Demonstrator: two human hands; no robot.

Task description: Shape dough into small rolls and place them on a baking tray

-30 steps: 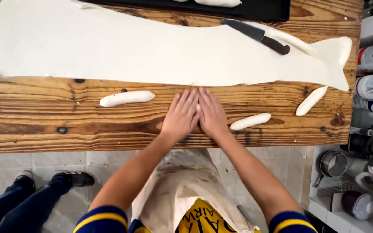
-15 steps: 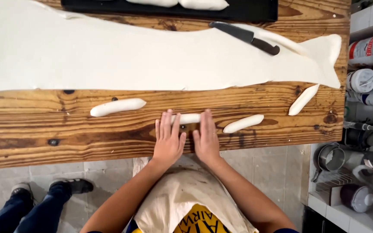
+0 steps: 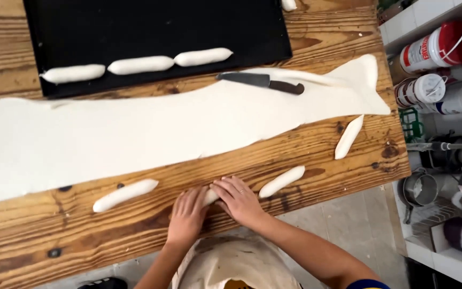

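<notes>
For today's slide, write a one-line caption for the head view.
Both hands, left hand and right hand, press a dough piece on a wooden table beside a dough sheet.

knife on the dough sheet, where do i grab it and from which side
Probably take the knife by its dark handle, coming from the right. It lies flat on the dough sheet with the blade pointing left toward the black tray, so the handle end is the safe, free part.
</notes>
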